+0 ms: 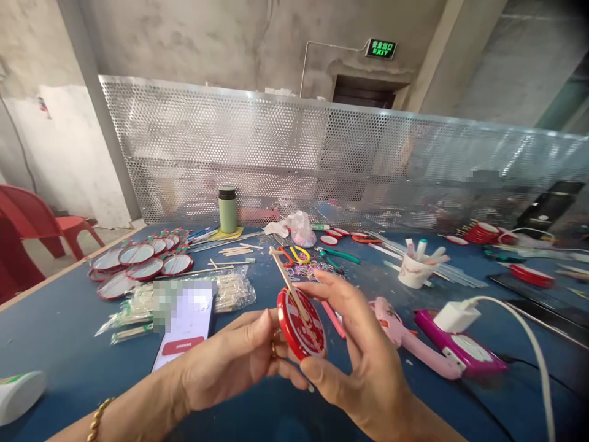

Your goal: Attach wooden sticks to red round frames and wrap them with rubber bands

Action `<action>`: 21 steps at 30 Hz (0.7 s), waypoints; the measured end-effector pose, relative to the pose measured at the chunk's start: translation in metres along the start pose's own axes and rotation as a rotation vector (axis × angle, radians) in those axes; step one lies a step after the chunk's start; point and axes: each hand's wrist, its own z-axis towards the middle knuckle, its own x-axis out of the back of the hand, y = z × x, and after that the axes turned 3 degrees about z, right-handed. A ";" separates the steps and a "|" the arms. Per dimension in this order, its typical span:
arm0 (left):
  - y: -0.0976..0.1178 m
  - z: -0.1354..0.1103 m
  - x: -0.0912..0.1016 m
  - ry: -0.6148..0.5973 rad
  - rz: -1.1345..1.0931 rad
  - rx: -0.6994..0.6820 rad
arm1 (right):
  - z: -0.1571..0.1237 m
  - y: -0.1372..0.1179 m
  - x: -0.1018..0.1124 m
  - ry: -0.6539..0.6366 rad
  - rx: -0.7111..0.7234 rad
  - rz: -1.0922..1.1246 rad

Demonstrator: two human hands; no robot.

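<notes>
A red round disc (300, 325) with pale printing is tilted up in front of me, and a flat wooden stick (286, 274) lies across its face and sticks out past the top rim. My left hand (239, 353) grips the disc from the left, its fingers partly hidden behind. On the other side, my right hand (359, 356) has its thumb at the lower rim and its fingers around the upper right edge. Just beyond the right hand is a pink glue gun (414, 344). A phone (186, 325) with a lit screen lies left of my left hand.
Several red-rimmed discs (145, 269) are piled at the left, near bagged wooden sticks (234, 291). Behind stand a green flask (227, 210) and a perforated metal screen (257, 147). A paper cup (414, 271) holding sticks and a purple power strip (473, 353) with cables are at the right.
</notes>
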 end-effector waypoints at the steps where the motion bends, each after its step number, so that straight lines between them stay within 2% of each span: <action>1: 0.001 -0.001 0.000 -0.005 -0.025 -0.008 | 0.001 0.001 -0.003 -0.017 -0.012 0.064; 7: 0.007 -0.001 -0.001 0.026 -0.043 -0.057 | 0.000 0.017 -0.015 -0.052 -0.113 0.299; 14: 0.006 0.000 0.000 0.113 0.062 -0.043 | -0.005 0.029 -0.017 -0.083 -0.101 0.300; 21: 0.011 0.002 -0.006 0.329 0.458 0.012 | -0.007 0.034 -0.005 -0.206 -0.194 0.205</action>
